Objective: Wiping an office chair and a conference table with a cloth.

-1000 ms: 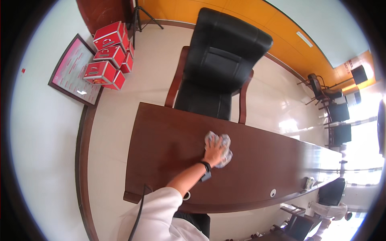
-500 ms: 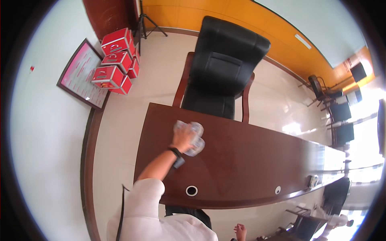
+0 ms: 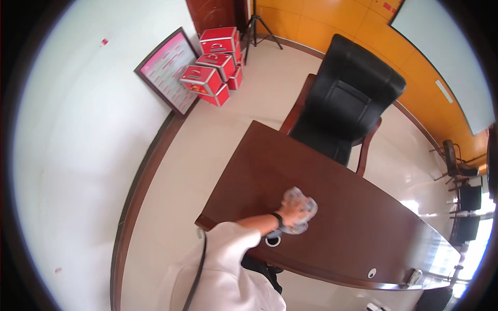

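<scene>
My left hand (image 3: 292, 212) reaches out over the brown wooden desk (image 3: 259, 171) with its palm down. Its fingers are closed over a crumpled greyish-white cloth (image 3: 294, 194), which bulges out around them and lies against the desktop. The cloth is slightly blurred. A black band (image 3: 277, 220) circles the left wrist, close to a round white-rimmed hole (image 3: 273, 242) near the desk's near edge. My right hand is not in the picture.
A black office chair (image 3: 350, 96) stands at the desk's far side. Red cases (image 3: 219, 65) are stacked at the far left beside a framed board (image 3: 168, 70) and a tripod (image 3: 254, 23). Near the desk's right end sit a second round fitting (image 3: 372, 273) and a small object (image 3: 415, 277).
The left hand and cloth have moved across the desktop toward its near edge. The whole view has swung left. My right hand, earlier low at the right, has left the picture.
</scene>
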Demonstrator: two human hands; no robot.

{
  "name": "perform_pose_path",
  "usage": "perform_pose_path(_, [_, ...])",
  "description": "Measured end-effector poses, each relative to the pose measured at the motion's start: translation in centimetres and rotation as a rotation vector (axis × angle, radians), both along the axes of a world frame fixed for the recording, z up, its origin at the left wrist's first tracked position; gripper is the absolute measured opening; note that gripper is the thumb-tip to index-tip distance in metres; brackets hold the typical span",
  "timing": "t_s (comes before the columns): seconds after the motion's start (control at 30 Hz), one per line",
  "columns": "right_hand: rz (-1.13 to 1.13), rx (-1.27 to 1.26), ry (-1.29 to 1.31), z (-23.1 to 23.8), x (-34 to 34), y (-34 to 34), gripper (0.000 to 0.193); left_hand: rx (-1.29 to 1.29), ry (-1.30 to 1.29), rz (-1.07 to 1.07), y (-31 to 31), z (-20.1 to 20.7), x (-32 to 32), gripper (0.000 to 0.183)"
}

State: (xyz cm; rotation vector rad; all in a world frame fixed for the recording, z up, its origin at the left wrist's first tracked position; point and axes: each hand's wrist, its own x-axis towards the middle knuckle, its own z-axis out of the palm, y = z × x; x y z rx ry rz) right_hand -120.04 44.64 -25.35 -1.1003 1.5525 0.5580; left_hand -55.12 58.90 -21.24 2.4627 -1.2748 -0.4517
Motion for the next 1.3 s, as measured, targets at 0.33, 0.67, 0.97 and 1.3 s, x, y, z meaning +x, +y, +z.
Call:
perform_pose_path(0.33, [0.328, -0.157, -0.371, -4.0, 16.0, -13.8, 0.032, -0.334, -0.122, -0.44, -12.7, 21.0, -17.2, 0.017])
perform_pose_path(0.67, [0.617, 0.124, -0.321, -8.9, 13.9, -23.4, 0.018, -0.425, -0.72, -0.688, -2.8, 54.0, -25.9, 0.02])
perform_pose_path(0.97, [0.644, 0.015, -0.284, -11.0, 10.4, -24.5, 0.025, -0.892, -0.521, -0.178, -1.8, 49.1, -30.8, 0.035])
perform_pose_path(1.3, [0.392, -0.157, -0.167, -4.9, 8.9, -20.3, 0.033, -0.128, -0.186, -0.072, -1.8, 18.6, -12.8, 0.086])
